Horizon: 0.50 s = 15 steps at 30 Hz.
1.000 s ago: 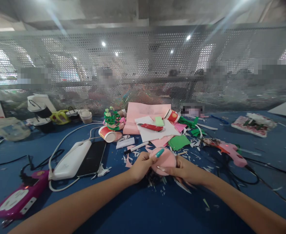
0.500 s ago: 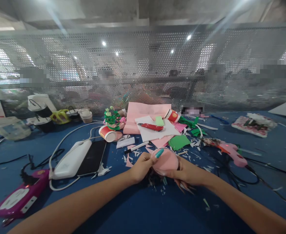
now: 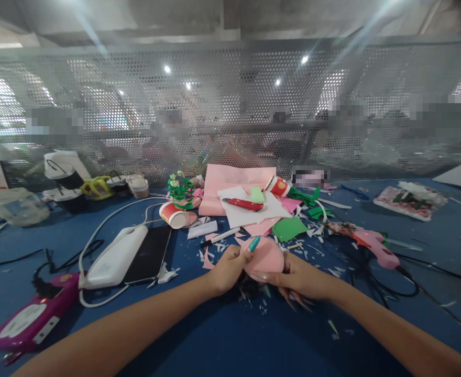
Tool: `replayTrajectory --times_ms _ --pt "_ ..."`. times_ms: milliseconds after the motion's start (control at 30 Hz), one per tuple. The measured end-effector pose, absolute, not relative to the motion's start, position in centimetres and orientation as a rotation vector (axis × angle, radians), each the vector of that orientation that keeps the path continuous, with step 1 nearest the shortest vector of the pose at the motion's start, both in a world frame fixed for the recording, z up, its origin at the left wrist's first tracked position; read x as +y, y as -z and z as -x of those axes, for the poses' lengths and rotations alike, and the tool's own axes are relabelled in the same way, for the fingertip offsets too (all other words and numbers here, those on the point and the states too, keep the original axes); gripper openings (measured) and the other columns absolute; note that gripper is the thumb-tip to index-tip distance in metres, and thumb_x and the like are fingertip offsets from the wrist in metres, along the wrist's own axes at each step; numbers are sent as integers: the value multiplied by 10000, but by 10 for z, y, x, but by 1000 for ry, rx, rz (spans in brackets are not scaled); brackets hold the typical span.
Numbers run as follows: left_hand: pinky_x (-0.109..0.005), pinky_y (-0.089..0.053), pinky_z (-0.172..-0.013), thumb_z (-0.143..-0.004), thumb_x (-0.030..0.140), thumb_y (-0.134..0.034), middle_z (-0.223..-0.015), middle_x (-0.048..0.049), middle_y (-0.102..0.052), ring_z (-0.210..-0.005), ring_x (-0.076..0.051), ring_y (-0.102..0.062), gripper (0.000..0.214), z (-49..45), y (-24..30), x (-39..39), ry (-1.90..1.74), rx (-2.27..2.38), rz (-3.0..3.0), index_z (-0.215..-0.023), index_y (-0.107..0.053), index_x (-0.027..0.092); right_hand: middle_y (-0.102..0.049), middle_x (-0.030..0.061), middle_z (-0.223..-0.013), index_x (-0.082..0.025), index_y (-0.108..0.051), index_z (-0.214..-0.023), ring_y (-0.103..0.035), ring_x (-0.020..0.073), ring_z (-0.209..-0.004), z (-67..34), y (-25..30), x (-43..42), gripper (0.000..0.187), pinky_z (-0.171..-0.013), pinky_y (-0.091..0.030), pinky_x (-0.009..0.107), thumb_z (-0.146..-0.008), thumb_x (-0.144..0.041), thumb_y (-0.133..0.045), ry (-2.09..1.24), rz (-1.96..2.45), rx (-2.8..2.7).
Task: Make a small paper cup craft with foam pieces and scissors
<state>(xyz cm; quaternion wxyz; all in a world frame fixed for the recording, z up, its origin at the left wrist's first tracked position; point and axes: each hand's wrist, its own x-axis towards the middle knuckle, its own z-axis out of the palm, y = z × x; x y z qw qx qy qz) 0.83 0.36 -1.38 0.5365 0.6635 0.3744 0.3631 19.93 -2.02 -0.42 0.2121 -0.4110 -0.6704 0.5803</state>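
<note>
Between both hands is a round pink disc (image 3: 267,257), its flat face tilted up toward me; whatever lies beneath it is hidden. My left hand (image 3: 232,268) grips its left edge, the thumb with a long teal nail pressed on top. On the right side, my right hand (image 3: 299,277) holds the edge with its thumb lying across the lower part and its fingers underneath. Just beyond the disc lie a marker (image 3: 220,237), a green paper piece (image 3: 289,229) and a red utility knife (image 3: 243,204) resting on white paper (image 3: 230,217).
A pink glue gun (image 3: 375,248) with its cord lies at right. At left are a white power bank (image 3: 116,256), a black phone (image 3: 150,256) and a purple power strip (image 3: 37,314). Red paper cups (image 3: 173,215), a green paper plant (image 3: 181,191) and paper scraps lie farther back, before a perforated metal screen (image 3: 230,104).
The disc has shifted very slightly left and up, and my right hand with it. My left thumb has moved a little up on its face. Everything else stays put.
</note>
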Motion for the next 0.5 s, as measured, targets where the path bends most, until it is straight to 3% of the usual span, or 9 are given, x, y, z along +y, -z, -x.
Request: replayTrajectory --times_ms 200,367,500 --pt "-230 -134 -423 -604 782 -530 -466 61 -261 -457 -51 -186 637 -11 6 -1 -881 854 -1506 -480 -353 183 -464 -71 -363 -166 -528 -617 -357 48 -259 -197 -3 -25 404 -260 -256 160 -689 -527 -694 -1724 1111 -1860" --pt "-234 -138 -431 -659 732 -524 -439 55 -268 -454 -56 -189 606 -12 2 -1 -871 912 -1538 -462 -354 184 -493 -22 -366 -138 -538 -462 -314 34 -235 -203 3 -21 522 -262 -252 176 -772 -554 -593 -1661 1144 -1959" --pt "-236 -127 -413 -696 728 -483 -400 48 -286 -425 -55 -198 607 -10 6 2 -816 894 -1564 -446 -351 191 -505 -7 -355 -125 -571 -464 -389 52 -265 -202 7 -15 539 -304 -290 169 -756 -577 -595 -1501 1114 -1904"
